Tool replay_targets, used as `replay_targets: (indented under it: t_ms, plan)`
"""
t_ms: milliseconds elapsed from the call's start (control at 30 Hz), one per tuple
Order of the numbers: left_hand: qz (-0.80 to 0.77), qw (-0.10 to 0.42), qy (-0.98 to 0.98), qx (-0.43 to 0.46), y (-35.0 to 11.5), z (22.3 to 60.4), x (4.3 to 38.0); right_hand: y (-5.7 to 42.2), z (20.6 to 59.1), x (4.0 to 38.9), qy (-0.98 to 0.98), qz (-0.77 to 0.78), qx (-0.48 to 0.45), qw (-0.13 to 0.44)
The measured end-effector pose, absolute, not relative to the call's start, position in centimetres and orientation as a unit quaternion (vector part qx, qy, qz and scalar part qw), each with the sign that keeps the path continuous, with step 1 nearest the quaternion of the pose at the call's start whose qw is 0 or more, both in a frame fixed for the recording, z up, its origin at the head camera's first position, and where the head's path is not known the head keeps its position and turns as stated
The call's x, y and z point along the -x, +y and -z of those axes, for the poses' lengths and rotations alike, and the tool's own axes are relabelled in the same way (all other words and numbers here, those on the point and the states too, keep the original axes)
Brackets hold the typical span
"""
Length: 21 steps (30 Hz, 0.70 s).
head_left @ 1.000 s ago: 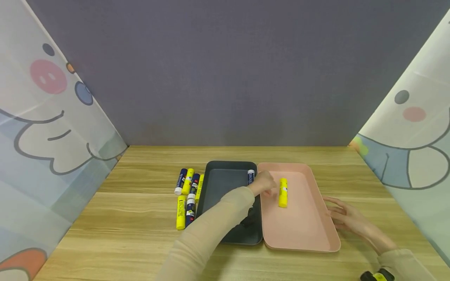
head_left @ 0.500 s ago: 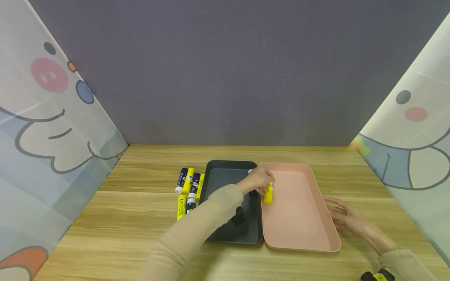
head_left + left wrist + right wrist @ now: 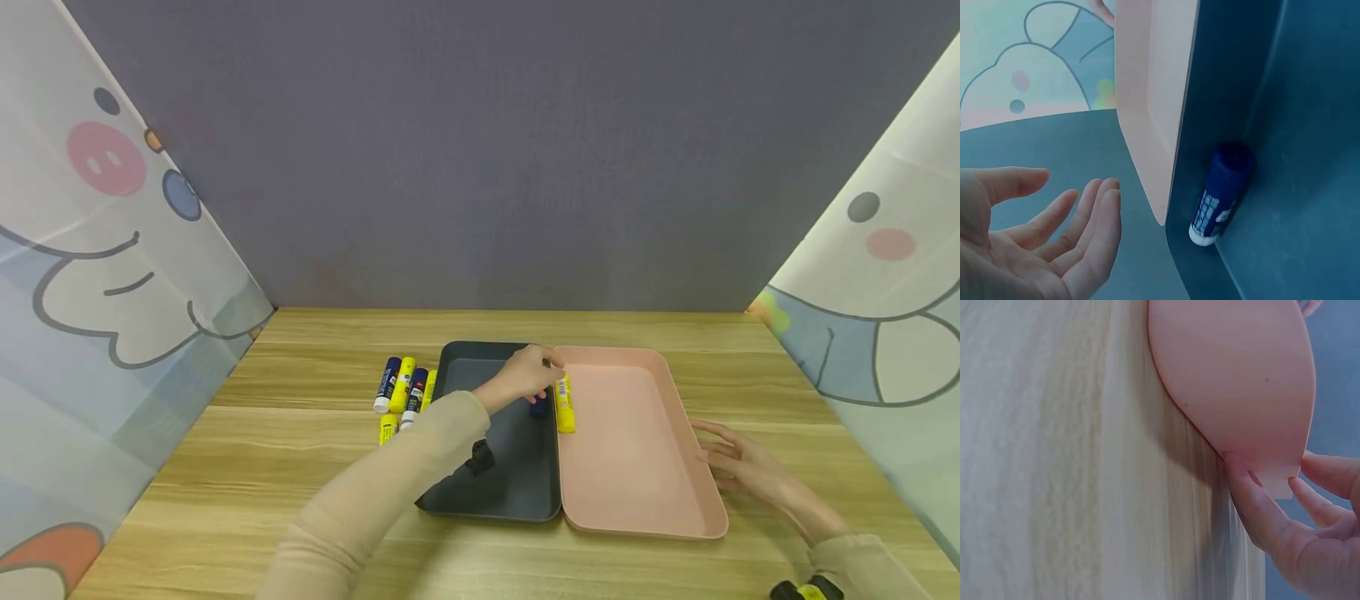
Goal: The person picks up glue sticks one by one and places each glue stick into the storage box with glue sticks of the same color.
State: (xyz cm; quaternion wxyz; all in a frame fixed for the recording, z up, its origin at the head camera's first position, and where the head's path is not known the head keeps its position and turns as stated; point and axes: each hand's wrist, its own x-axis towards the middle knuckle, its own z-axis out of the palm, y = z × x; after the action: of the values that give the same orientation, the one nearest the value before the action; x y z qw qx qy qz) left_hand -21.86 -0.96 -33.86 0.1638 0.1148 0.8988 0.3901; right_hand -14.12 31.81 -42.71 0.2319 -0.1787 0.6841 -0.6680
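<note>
My left hand (image 3: pixel 525 373) hovers over the edge where the dark grey tray (image 3: pixel 517 492) meets the pink tray (image 3: pixel 637 492). Its fingers are loosely bent and hold nothing, as the left wrist view shows. Just below its fingertips a yellow glue stick (image 3: pixel 565 408) lies along the pink tray's left wall. A navy glue stick with a white end (image 3: pixel 1221 194) lies along the dark tray's right wall, partly hidden by the hand in the head view. My right hand (image 3: pixel 742 467) touches the outside of the pink tray's right wall with extended fingers.
Left of the dark tray, several navy and yellow glue sticks (image 3: pixel 402 385) lie on the wooden table (image 3: pixel 300 433), some hidden behind my left sleeve (image 3: pixel 390 475). A grey panel (image 3: pixel 510 167) stands behind the table, with cartoon-printed sheets (image 3: pixel 112 267) at both sides.
The yellow glue stick has moved left from mid-tray to the pink tray's left wall. My left hand took hold of it, let go and drew back left. My right hand stays in place.
</note>
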Motion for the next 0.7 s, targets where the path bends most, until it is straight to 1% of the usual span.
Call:
replay_targets:
  t_ms: [167, 467, 700]
  plan:
    - [-0.386, 0.151, 0.901, -0.126, -2.5, 33.4, 21.6, 31.8, 42.7, 14.1, 0.68, 0.672, 0.18, 0.233]
    - [-0.38, 0.138, 0.905, -0.131, -4.9, 33.0, 21.3, 31.9, 42.8, 14.3, 0.658, 0.683, 0.192, 0.252]
    - [-0.375, 0.124, 0.91, -0.127, -6.9, 33.0, 21.1, 31.9, 42.7, 14.3, 0.668, 0.677, 0.189, 0.245]
